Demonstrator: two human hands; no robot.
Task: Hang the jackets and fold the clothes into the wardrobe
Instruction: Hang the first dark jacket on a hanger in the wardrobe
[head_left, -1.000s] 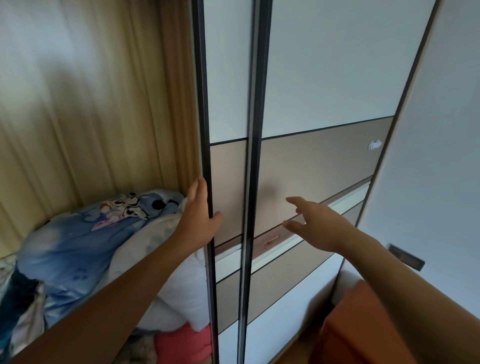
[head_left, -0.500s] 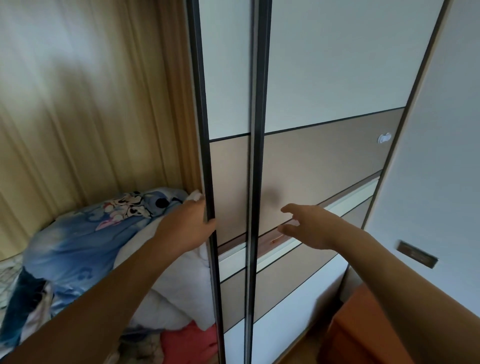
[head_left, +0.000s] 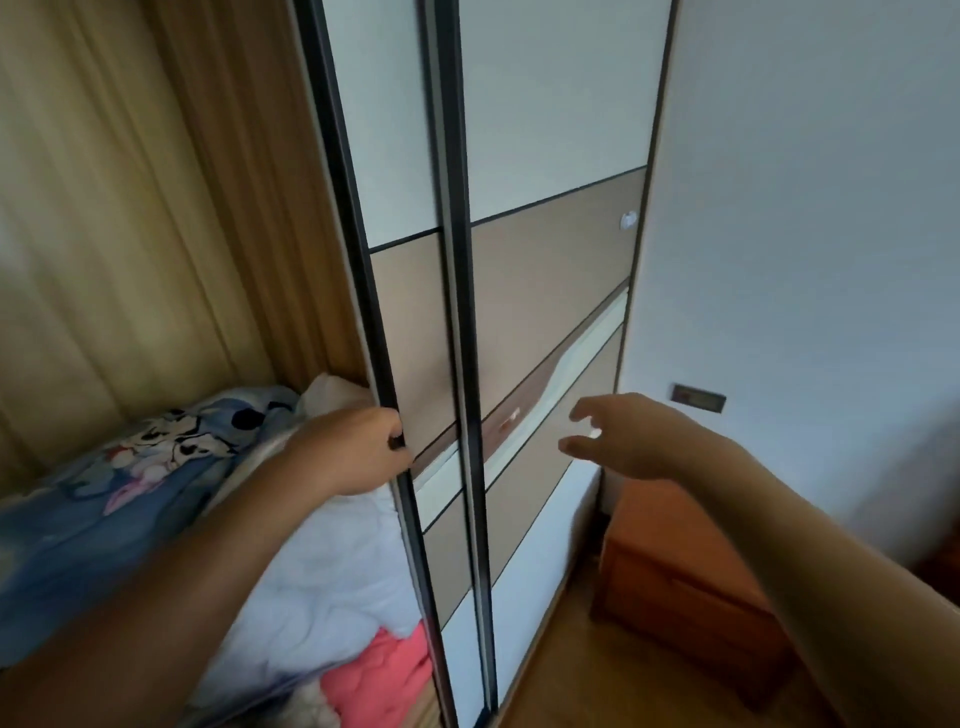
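My left hand (head_left: 358, 452) clamps the stiff beige-and-white sliding wardrobe door (head_left: 410, 338) by its edge (likely heavy); right hand (head_left: 628, 436) spread, empty.

The wardrobe door (head_left: 410, 322) is showing white and taupe panels, black-framed; the blanket (head_left: 104, 499) is showing a blue cartoon print.

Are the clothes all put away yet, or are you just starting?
Just starting. Done: the wardrobe stands partly open, bedding inside. In hand: the left hand grips the edge of the sliding door; the right hand hovers open. Left: hanging and folding; no jackets in view.
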